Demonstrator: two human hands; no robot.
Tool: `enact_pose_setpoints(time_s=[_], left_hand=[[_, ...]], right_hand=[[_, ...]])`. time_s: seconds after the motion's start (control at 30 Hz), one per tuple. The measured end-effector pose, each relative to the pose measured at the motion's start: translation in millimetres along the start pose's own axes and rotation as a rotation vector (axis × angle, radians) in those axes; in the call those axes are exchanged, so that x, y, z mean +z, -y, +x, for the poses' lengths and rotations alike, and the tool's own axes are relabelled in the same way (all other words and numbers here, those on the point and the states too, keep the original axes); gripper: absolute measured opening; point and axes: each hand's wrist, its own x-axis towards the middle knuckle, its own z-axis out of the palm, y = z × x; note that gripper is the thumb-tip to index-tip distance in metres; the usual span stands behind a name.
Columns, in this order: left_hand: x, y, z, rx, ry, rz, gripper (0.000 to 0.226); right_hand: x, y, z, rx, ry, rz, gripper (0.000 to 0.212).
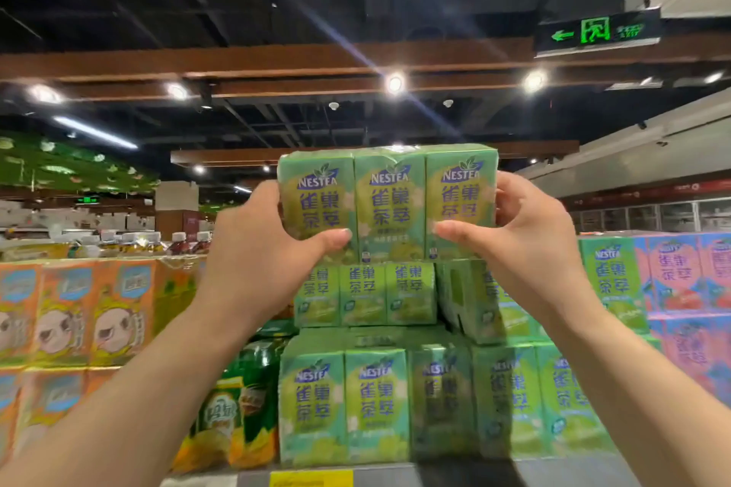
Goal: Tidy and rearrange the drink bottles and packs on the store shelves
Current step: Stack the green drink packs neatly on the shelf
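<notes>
- At the top of the green stack, head view: I hold a shrink-wrapped green Nestea pack upright, three cartons facing me.
- My left hand grips its left end, thumb across the front.
- My right hand grips its right end likewise.
- Its base meets the green packs below; orange packs left, pink packs right.

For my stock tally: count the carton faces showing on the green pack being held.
3 on the green pack: left by the left hand, middle between the thumbs, right by the right hand. Any behind are hidden.
</notes>
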Motion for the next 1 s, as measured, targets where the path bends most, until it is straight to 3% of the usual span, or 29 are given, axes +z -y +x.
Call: enact_pose_setpoints(time_s=[0.23, 0.5, 0.6, 0.7, 0.9, 1.0], left_hand=[[-22, 35, -27, -0.036, 0.017, -0.057, 0.045], [-12, 65, -48, -0.116, 0.197, -0.075, 0.046], [0, 72, -54, -0.132, 0.256, -0.104, 0.048], [9, 74, -50, -0.137, 0.27, -0.108, 0.053], [21, 79, -47, -0.139, 0.274, -0.081, 0.06], [25, 78, -45, -0.139, 0.279, -0.09, 0.055]], right_hand=[[29, 25, -32, 0.037, 0.003, -0.02, 0.053], [48, 15, -70, 0.201, 0.051, -0.085, 0.045], [47, 5, -80, 0.225, 0.085, -0.217, 0.047], [47, 1, -80, 0.276, 0.065, -0.271, 0.072], [46, 6, -82, 0.171, -0.039, -0.628, 0.066], [45, 3, -82, 0.125, -0.085, -0.672, 0.072]])
